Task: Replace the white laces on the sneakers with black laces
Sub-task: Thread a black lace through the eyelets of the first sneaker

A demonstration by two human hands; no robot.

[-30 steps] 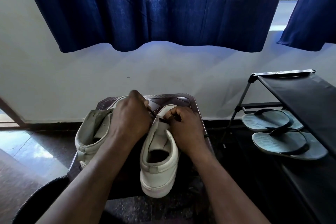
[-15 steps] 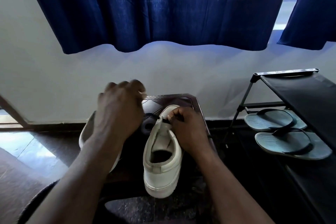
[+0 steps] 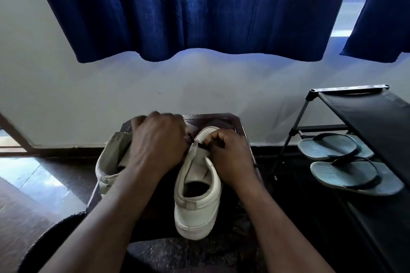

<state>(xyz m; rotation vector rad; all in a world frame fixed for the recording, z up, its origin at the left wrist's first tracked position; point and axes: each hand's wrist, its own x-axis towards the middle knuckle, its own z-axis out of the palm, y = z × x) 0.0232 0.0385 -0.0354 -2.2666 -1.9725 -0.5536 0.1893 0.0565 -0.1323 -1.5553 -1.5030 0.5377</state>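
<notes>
Black lace (image 3: 192, 136) runs thin between our two hands, at the front of the right sneaker (image 3: 197, 197). Our right hand (image 3: 231, 157) curls its fingers and pinches the lace down by the front holes. Our left hand (image 3: 158, 144) is blurry and its fingers are hidden, so we cannot tell if it holds the lace end. Half a second ago that hand was up high. Now it has dropped back beside the shoe. We think one pull is done and the next hole comes up. The left sneaker (image 3: 108, 162) waits partly under our left arm. Both shoes sit on a small dark stool (image 3: 224, 117), with a shoe rack (image 3: 363, 113) off to the right.
</notes>
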